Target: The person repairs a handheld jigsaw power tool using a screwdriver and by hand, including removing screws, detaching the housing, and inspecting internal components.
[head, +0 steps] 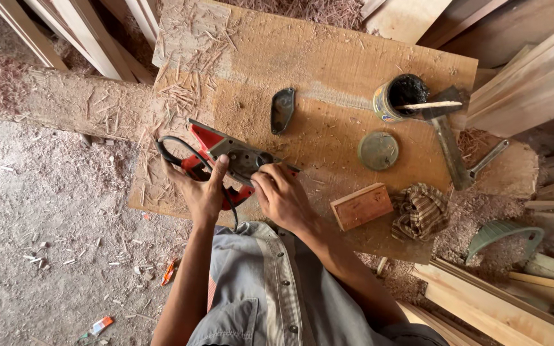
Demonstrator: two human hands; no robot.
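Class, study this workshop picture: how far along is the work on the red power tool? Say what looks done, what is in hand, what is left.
Done: a dark cover plate lies off to the side on the board. In hand: the left hand steadies the red power tool while the right hand works at its grey underside. Left: the plate is not back on.

A round tin with a yellow-and-blue label stands at two o'clock on the worktop — its round lid lies just below, at four o'clock.
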